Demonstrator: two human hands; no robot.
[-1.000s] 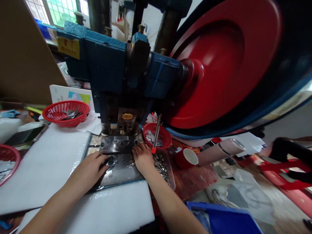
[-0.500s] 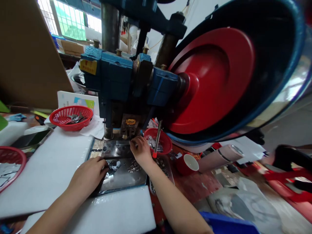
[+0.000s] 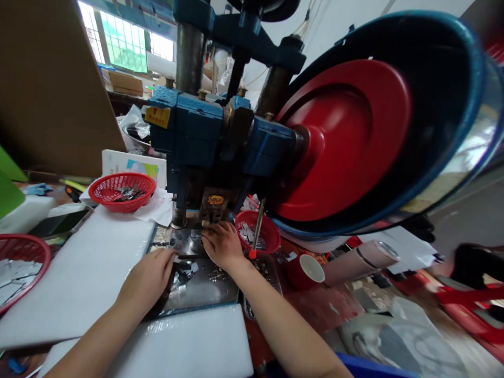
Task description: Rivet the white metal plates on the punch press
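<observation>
A blue bench press (image 3: 192, 126) with a big red wheel (image 3: 354, 142) stands before me. My right hand (image 3: 224, 247) reaches to the steel die block (image 3: 183, 240) under the ram, its fingers bent together; whatever is between them is hidden. At the left side of the steel plate (image 3: 216, 298) rests my left hand (image 3: 147, 278), fingers curled beside some flat metal pieces (image 3: 185, 274). I cannot make out what it holds. Tiny metal parts (image 3: 217, 274) lie scattered on the plate below my right hand.
Red baskets of metal pieces stand at the left edge (image 3: 47, 252), back left (image 3: 94, 197) and behind my right hand (image 3: 275, 239). A tray of small parts (image 3: 277, 278), a red cup (image 3: 301, 273) and a pink bottle (image 3: 362, 262) are to the right. White foam sheets (image 3: 98, 262) lie left and front.
My right hand has moved from the tiny parts on the plate up to the die block. My left hand stays by the flat pieces, its fingers drawn slightly back. The view has tilted upward.
</observation>
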